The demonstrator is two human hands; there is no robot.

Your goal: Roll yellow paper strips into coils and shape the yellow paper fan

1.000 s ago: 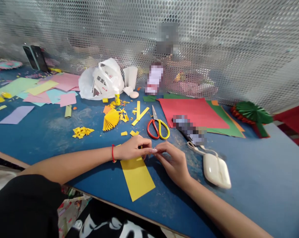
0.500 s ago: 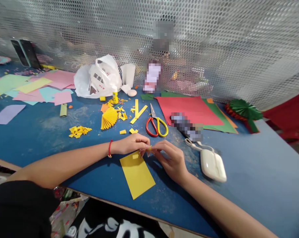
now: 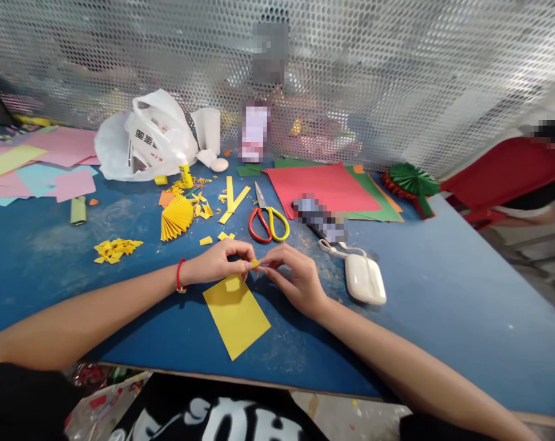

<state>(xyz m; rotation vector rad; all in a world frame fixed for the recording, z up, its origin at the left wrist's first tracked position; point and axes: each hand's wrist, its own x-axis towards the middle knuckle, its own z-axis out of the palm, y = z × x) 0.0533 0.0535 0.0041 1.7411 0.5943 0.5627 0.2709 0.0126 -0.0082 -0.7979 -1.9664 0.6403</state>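
Note:
A small piece of yellow paper [image 3: 255, 263] is pinched between the fingertips of my left hand [image 3: 222, 260] and my right hand [image 3: 296, 275], which meet over the table. The fingers partly cover it, so its folded shape cannot be made out. Just below my hands lies a yellow paper sheet [image 3: 238, 318], with a small yellow scrap [image 3: 233, 283] on its upper part. Beyond the hands are scissors [image 3: 268, 223] with one red and one yellow handle. A pleated yellow paper fan [image 3: 176, 217] and yellow paper strips [image 3: 233, 199] lie farther back.
Small folded yellow pieces [image 3: 116, 250] are heaped at left. A white plastic bag [image 3: 144, 138] and glue bottle [image 3: 185, 176] stand behind. Red paper [image 3: 323, 187], a phone [image 3: 318, 217] and a white case [image 3: 364, 278] lie right. A person sits on a red chair [image 3: 502, 177].
My view has turned right, shifting the table's contents leftward. A person on the red chair has come into view. Both hands still pinch the small yellow paper, which now shows more between the fingertips.

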